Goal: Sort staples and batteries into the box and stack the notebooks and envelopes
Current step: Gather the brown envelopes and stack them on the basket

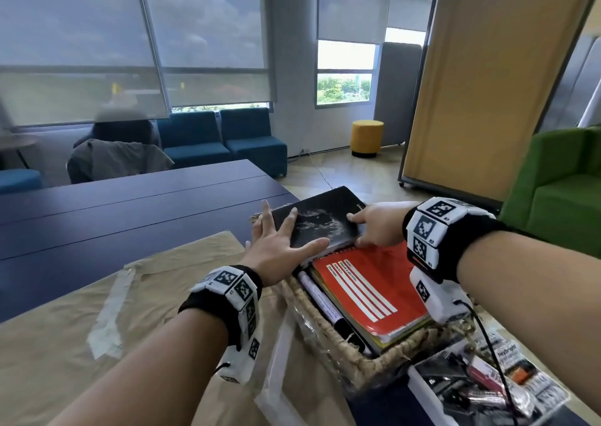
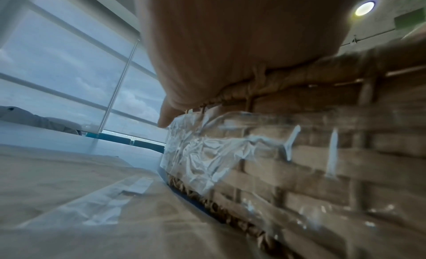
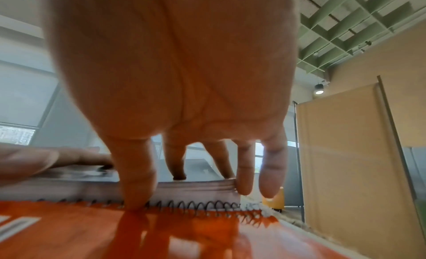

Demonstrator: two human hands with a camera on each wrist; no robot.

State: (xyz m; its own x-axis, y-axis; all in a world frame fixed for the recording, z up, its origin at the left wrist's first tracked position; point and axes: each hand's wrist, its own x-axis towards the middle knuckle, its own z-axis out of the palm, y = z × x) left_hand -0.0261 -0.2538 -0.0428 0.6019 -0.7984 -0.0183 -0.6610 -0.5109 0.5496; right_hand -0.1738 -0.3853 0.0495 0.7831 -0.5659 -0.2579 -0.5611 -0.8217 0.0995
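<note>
A black notebook (image 1: 320, 225) lies tilted over the far end of a wicker basket (image 1: 328, 344). My left hand (image 1: 279, 242) presses flat on its cover with fingers spread straight. My right hand (image 1: 370, 227) grips its right near corner, fingers on top and thumb at the near edge. Below it in the basket lies a red spiral notebook (image 1: 367, 290) on a stack of others. In the right wrist view my right hand (image 3: 175, 153) reaches onto the black notebook's page edge (image 3: 196, 189), thumb touching the red notebook (image 3: 161, 232). My left palm (image 2: 230, 53) rests on the basket rim (image 2: 322, 68).
A white marker (image 1: 320, 299) lies along the basket's left side. A clear box (image 1: 481, 390) of small items sits at the lower right. Brown paper (image 1: 81, 328) covers the near part of the dark blue table (image 1: 130, 208). A green armchair (image 1: 559, 195) stands on the right.
</note>
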